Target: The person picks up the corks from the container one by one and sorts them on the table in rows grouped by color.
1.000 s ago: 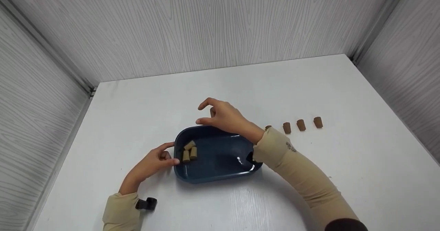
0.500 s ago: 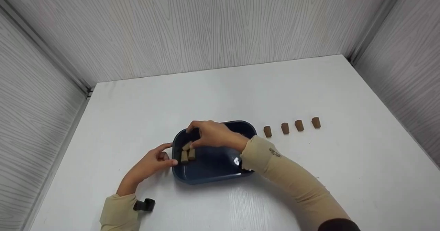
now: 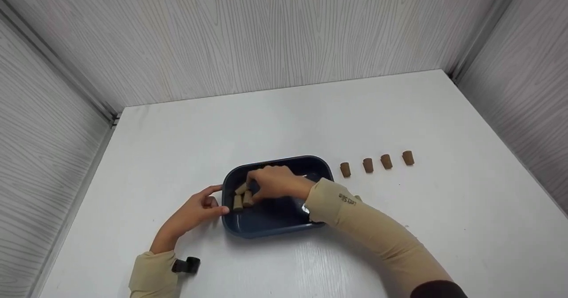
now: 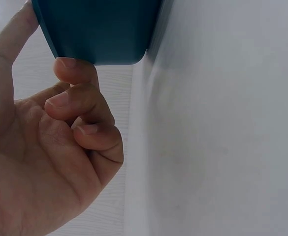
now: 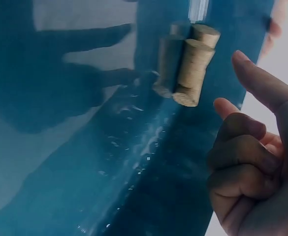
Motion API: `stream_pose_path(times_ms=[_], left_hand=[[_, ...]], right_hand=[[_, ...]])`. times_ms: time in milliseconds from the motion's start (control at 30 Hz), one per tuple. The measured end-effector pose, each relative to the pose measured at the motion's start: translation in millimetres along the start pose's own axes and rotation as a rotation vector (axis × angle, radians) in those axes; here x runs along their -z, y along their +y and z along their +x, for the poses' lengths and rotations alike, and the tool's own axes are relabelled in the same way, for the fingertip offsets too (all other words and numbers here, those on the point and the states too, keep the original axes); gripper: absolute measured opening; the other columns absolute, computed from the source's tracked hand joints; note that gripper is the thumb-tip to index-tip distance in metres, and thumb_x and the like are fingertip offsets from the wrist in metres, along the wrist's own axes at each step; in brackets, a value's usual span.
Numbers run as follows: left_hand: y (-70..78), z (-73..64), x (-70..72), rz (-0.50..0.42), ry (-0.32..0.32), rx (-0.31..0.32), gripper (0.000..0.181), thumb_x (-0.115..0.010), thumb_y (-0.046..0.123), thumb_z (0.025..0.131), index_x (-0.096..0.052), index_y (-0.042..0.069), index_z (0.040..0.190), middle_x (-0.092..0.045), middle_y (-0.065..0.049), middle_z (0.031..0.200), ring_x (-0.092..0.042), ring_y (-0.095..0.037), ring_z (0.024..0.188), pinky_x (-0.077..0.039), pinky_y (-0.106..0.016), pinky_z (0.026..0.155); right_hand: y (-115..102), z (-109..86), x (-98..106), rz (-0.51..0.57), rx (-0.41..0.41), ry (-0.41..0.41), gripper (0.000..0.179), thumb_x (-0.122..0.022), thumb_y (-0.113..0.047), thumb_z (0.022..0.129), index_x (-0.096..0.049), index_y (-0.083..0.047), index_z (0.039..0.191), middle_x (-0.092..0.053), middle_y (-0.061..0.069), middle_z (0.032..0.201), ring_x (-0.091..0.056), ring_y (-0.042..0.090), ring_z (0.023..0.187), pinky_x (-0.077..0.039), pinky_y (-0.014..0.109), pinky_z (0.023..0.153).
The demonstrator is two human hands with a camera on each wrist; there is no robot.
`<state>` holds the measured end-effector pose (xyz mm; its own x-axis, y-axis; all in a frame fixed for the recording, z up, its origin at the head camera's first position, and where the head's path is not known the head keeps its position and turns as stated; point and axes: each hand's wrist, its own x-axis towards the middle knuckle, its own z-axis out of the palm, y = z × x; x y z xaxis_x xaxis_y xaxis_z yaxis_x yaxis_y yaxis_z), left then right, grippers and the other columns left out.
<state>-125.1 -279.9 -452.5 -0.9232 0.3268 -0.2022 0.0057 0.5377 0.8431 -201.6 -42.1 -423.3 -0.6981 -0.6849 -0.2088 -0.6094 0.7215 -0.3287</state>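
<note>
A dark blue rectangular dish point(image 3: 270, 233) stands mid-table. Inside its left end lie three tan cork stoppers, one cork point(image 3: 238, 202) by the left wall, another cork point(image 3: 247, 198) beside it and a tilted cork point(image 3: 242, 188) behind. My left hand point(image 3: 194, 213) holds the dish's left end, its thumb at the rim and fingertips against the outer wall point(image 4: 99, 39). My right hand point(image 3: 277, 182) reaches down into the dish at the corks. In the right wrist view its thumb and index finger stand apart near a cork point(image 5: 193, 73), nothing between them; the other fingers curl.
Several corks stand in a row on the white table right of the dish, from the nearest cork point(image 3: 345, 170) to the farthest cork point(image 3: 408, 158). A black device point(image 3: 186, 265) sits at the left wrist. Grey wood-grain panels point(image 3: 284, 36) enclose the back and sides.
My right hand has come down from above the dish's back rim into the dish, its fingers now near the corks. The left hand keeps its place at the left end.
</note>
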Motion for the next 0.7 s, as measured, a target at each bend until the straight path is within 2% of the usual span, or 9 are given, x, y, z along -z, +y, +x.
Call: stream_pose_path(times_ms=[267,700], left_hand=[[-0.3,1.4,0.2,0.007,-0.002,0.003,0.066,-0.069,0.026,0.089,-0.041,0.003,0.143,-0.053,-0.002,0.079,-0.046,-0.010,0.068,-0.036,-0.023,0.063],[-1.4,0.8,0.2,0.000,-0.007,-0.008,0.068,-0.069,0.027,0.089,-0.039,0.000,0.144,-0.053,-0.001,0.079,-0.048,-0.009,0.070,-0.038,-0.023,0.066]], right_hand=[[-1.7,4.4,-5.6,-0.059,0.018,-0.033,0.047,-0.073,-0.043,0.084,-0.063,-0.018,0.122,-0.070,0.000,0.103,-0.061,0.015,0.078,-0.052,0.036,0.069],[-3.0,9.3,-12.4,-0.112,0.017,-0.041,0.045,-0.068,-0.047,0.087,-0.064,-0.016,0.119,-0.069,0.000,0.093,-0.057,0.014,0.072,-0.049,0.035,0.065]])
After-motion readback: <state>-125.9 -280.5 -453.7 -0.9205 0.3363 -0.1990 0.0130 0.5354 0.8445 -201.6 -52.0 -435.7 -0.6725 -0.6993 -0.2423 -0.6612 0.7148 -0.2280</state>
